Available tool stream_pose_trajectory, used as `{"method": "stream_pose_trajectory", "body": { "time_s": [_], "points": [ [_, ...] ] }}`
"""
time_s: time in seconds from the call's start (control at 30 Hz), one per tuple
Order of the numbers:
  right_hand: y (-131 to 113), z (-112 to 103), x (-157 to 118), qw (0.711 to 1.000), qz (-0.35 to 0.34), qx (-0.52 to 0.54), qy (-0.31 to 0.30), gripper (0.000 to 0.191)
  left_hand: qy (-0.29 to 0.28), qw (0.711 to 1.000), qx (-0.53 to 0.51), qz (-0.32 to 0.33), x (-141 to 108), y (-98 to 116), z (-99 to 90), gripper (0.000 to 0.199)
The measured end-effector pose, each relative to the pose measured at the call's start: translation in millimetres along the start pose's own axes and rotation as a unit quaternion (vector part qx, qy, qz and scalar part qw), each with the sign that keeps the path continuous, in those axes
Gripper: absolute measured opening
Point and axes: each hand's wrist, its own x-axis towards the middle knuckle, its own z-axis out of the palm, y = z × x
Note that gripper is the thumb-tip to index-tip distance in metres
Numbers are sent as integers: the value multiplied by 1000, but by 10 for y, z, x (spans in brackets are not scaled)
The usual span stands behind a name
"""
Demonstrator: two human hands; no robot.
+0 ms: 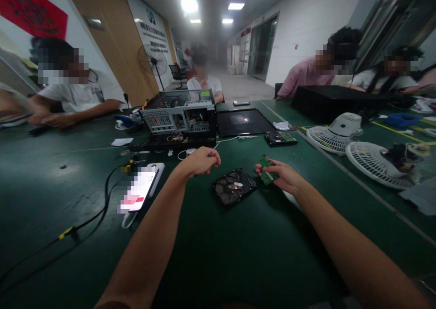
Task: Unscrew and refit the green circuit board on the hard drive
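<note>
Hard drive [226,191], black and flat, lies on the green bench [211,250] between the person's two forearms, set at an angle; silver-coloured parts show near its middle. To its left, at about the same depth: a phone [141,188] with its screen lit (content blurred out) and a black cable [72,231] with yellow tags, running toward the near left edge.

Right hand [284,176]: grips a green circuit board [268,175] between thumb and fingers, board tilted and raised just beside the drive's right end. Left hand [197,162]: beyond the drive and to its left, fingers curled inward, gap narrow; a thin item shows at the fingertips, too small to identify, and cannot tell whether it is gripped.

Farther right: two white fan units [373,163] with slatted guards. Nearer the centre, a second drive [281,139] with green board visible on it.

Beyond the left hand: computer case [180,118], side open, metal frame exposed. Just right of it, a black panel [245,122] lies flat. Far right: large black box [335,101].

Across the bench sit several people, one in a pink shirt [301,77]. Behind, a standing fan [154,61] by the wall.
</note>
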Motion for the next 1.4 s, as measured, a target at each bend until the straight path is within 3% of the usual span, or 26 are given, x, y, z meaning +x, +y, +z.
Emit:
{"method": "stream_pose_trajectory", "body": {
  "time_s": [0.1, 0.33, 0.47, 0.6, 0.8, 1.0, 1.1, 1.2, 1.4],
  "points": [
    [24, -8, 8, 1000, -8, -11, -15, 35, -38, 998, 29, -33, 17, -75, -16, 26],
    [70, -65, 54, 999, -10, -45, -13, 30, -153, 977, 89, -120, -35, -117, -9, 57],
    [44, -62, 35, 996, 14, -85, 17, 23, -202, 970, 55, -125, -33, -113, 50, 61],
    [18, -1, -18, 993, 44, -105, -6, 20, -227, 967, 26, -115, 8, -154, 102, 64],
    [37, 22, -54, 991, 64, -112, -24, 20, -210, 972, 13, -103, 67, -210, 118, 64],
    [77, 35, -56, 986, 93, -124, -59, 20, -109, 988, 40, -98, 102, -184, 117, 58],
    [82, 63, -44, 988, 81, -122, -39, 20, -52, 990, 94, -95, 86, -107, 98, 58],
    [80, 103, -35, 996, 36, -85, -9, 20, 4, 990, 136, -36, 34, 22, 93, 56],
    [110, 238, -75, 997, -31, -62, -32, 29, -44, 989, 115, 79, -44, 269, 300, 42]
  ]
}}
